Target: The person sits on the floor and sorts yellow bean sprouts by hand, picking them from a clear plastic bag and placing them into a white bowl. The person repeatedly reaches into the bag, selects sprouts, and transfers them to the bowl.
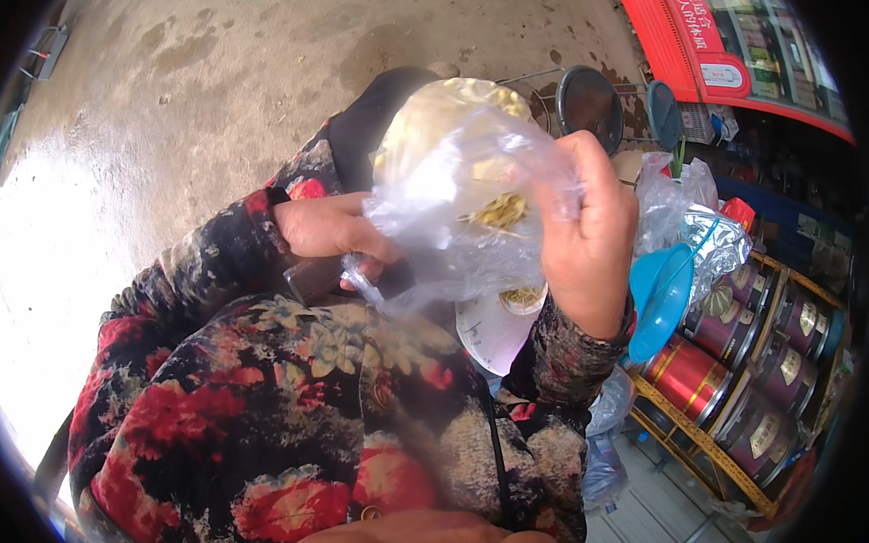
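A clear plastic bag (437,200) is held up before my chest, with a small clump of dried yellow-brown plant strands (505,211) visible through it. The bag's left edge is pinched in my left hand (339,229). On the other side, the raised fingers of my right hand (590,227) grip its upper right edge. Just beyond the bag are pale yellow pieces (447,117), partly covered by the film; their holder cannot be made out. Below my right hand lies a round white surface (486,334), bearing a small dish of similar strands (523,297).
At right, a slatted yellow rack (701,446) holds several canisters (689,377). A blue plastic scoop or bowl (659,304) leans by crumpled foil (715,245). Round-topped stools (591,108) stand on the stained concrete floor (269,72), near a red display cabinet (672,43).
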`<act>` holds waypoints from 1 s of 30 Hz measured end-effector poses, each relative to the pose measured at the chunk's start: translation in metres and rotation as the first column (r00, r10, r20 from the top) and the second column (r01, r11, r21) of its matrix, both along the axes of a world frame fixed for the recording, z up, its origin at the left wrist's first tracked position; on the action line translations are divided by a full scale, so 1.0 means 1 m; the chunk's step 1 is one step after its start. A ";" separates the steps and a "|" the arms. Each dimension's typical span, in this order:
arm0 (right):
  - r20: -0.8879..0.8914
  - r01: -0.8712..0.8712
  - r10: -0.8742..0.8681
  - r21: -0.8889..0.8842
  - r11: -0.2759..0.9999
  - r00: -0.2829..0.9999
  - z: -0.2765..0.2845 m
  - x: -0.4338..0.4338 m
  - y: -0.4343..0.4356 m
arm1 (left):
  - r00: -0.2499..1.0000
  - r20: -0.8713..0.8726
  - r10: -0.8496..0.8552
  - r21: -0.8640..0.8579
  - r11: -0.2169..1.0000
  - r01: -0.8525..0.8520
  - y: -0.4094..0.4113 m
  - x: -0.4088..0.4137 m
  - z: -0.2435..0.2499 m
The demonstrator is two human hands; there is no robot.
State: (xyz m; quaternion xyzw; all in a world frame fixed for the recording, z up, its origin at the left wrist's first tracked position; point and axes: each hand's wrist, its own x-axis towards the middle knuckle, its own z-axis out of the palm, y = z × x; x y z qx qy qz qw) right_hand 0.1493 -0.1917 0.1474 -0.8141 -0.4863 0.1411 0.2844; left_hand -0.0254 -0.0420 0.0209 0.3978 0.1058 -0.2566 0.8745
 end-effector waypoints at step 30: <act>-0.058 -0.552 0.556 -0.245 0.797 0.829 -0.030 0.001 0.036 | 0.959 -0.207 0.192 -0.073 0.975 -0.211 -0.010 -0.004 -0.007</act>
